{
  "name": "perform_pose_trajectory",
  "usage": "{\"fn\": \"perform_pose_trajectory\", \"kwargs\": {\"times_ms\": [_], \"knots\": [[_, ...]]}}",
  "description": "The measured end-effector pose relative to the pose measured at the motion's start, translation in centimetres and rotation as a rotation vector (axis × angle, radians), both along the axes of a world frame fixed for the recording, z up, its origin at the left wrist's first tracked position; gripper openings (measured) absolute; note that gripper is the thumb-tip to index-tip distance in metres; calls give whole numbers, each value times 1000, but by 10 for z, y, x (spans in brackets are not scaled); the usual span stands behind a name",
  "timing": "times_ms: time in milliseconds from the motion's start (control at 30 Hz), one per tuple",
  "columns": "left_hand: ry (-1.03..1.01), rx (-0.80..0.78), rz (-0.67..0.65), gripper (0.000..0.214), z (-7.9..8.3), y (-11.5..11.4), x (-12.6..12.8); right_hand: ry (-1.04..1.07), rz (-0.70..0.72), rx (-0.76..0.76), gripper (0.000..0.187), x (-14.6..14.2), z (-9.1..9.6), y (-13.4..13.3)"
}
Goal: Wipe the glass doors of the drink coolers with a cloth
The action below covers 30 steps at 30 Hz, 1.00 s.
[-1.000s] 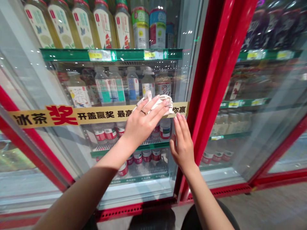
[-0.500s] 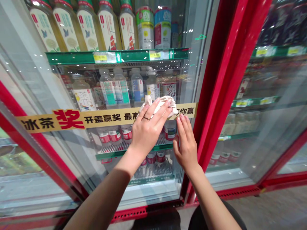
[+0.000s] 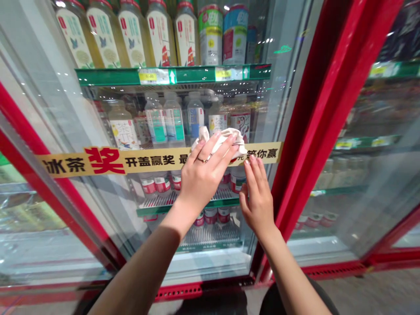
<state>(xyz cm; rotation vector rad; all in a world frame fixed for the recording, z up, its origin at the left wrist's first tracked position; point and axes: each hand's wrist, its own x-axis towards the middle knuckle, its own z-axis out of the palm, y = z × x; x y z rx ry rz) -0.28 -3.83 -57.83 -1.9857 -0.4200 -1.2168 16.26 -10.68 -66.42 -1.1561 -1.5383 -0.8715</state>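
A crumpled white cloth (image 3: 234, 139) lies under the fingers of my left hand (image 3: 201, 175), which presses it against the glass door (image 3: 108, 249). A ring is on one finger of that hand. The cloth covers part of a yellow sticker strip (image 3: 151, 158) with black and red characters that runs across the glass. To the right, my right hand (image 3: 257, 203) holds nothing; its fingers are stretched upward against or just in front of the glass, their tips at the strip's lower edge. Whether its palm touches the glass, I cannot tell.
Behind the glass, bottles (image 3: 160, 35) and cans (image 3: 210, 37) stand on shelves with green edges (image 3: 193, 75). Red door frames (image 3: 331, 109) run along both sides. Another glass-fronted cooler section (image 3: 341, 210) is at the right, above a grey floor (image 3: 387, 288).
The camera view has shifted slightly, so the cooler appears farther right. Against the strip, my left hand and the cloth have slid a little left, uncovering more characters. My right hand has also shifted slightly left.
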Motion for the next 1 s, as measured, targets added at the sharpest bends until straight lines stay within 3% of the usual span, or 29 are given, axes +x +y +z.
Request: {"fn": "perform_pose_trajectory", "kwargs": {"times_ms": [200, 333, 467, 700, 867, 1000], "knots": [[-1, -53, 28, 54, 12, -1, 17, -11, 31, 18, 92, -14, 1, 9], [-5, 25, 22, 50, 4, 2, -2, 8, 17, 48, 90, -20, 2, 13], [-72, 1, 19, 54, 0, 4, -25, -4, 5, 58, 88, -29, 5, 12], [-74, -59, 29, 54, 7, 3, -15, -38, -36, 44, 90, -37, -5, 23], [-5, -37, 41, 58, -2, 8, -38, -56, -43, 81, 87, -37, -7, 27], [-58, -41, 47, 58, 1, 9, -44, -45, -13, 100, 86, -43, -5, 26]]}}
